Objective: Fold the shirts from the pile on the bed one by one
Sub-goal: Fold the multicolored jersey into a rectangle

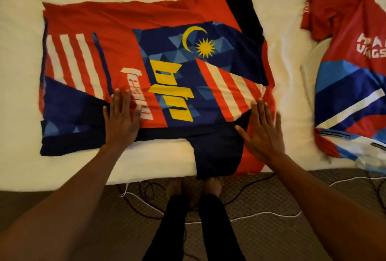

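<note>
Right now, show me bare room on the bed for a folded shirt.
Bare sheet left of the flag shirt, beyond its left half, and a narrow strip between it and the pile. Crowded on the right.

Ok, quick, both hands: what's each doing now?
Left hand: open, flat on the red shirt.
Right hand: open, flat on the same shirt.

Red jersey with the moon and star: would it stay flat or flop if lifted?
Red jersey: probably floppy; its dark sleeve droops over the bed edge. Likely light, since it lies thin and creased under the flat left hand and right hand.
</note>
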The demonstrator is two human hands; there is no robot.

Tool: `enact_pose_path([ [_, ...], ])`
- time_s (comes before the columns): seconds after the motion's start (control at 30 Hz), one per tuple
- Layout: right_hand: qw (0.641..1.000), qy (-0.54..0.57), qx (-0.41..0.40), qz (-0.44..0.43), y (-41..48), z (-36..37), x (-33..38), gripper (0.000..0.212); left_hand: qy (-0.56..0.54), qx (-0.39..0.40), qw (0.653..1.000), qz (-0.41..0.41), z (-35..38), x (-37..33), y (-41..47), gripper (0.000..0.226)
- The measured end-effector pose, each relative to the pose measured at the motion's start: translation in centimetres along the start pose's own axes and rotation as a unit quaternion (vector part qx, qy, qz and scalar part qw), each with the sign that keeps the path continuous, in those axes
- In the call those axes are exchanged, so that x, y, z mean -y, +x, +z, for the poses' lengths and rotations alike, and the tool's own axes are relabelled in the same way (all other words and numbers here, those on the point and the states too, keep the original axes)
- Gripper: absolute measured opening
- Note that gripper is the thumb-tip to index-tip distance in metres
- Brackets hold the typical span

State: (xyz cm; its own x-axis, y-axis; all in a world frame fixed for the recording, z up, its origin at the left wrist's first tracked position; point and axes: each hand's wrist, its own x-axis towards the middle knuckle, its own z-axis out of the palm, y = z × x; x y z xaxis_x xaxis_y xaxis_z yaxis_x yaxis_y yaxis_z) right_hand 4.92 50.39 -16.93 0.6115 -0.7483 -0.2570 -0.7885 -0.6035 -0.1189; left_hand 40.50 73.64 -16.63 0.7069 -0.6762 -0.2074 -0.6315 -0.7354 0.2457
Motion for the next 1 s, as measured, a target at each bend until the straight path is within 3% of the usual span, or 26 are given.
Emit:
enact_pose_path([
  [0.17,0.995,0.059,-0.040,-0.068,-0.4,-2.6,6.1,0.073,-0.065,-0.095,0.993,-0.023,-2.3,2.6,-3.5,0.049],
  [0.33,0.973,0.125,-0.007,-0.196,2.0,-2.8,18.6,0.031,-0.115,-0.173,0.939,-0.275,-3.3,6.8,-5.1,0.041],
  [0.43,0.953,0.136,0.048,-0.267,2.2,-1.5,25.2,0.030,-0.098,-0.160,0.920,-0.343,-4.0,10.3,-4.9,0.048],
  [0.57,0.940,0.083,0.150,-0.294,2.0,-0.3,30.1,0.044,-0.109,-0.125,0.908,-0.386,-5.4,15.1,-4.2,0.059],
  [0.63,0.948,0.072,0.138,-0.277,1.9,0.3,31.0,0.038,-0.148,-0.118,0.910,-0.368,-6.1,17.0,-4.2,0.056],
  [0.73,0.953,0.056,0.115,-0.273,1.8,0.7,31.3,0.031,-0.232,-0.126,0.908,-0.324,-7.2,19.0,-3.8,0.033],
  [0.87,0.944,0.098,0.091,-0.303,0.8,0.6,31.1,0.023,-0.256,-0.164,0.895,-0.326,-8.5,20.4,-4.2,0.021],
  [1.0,0.940,0.122,0.039,-0.315,-0.5,0.2,30.9,0.013,-0.293,-0.144,0.871,-0.366,-8.3,20.3,-5.2,0.023],
])
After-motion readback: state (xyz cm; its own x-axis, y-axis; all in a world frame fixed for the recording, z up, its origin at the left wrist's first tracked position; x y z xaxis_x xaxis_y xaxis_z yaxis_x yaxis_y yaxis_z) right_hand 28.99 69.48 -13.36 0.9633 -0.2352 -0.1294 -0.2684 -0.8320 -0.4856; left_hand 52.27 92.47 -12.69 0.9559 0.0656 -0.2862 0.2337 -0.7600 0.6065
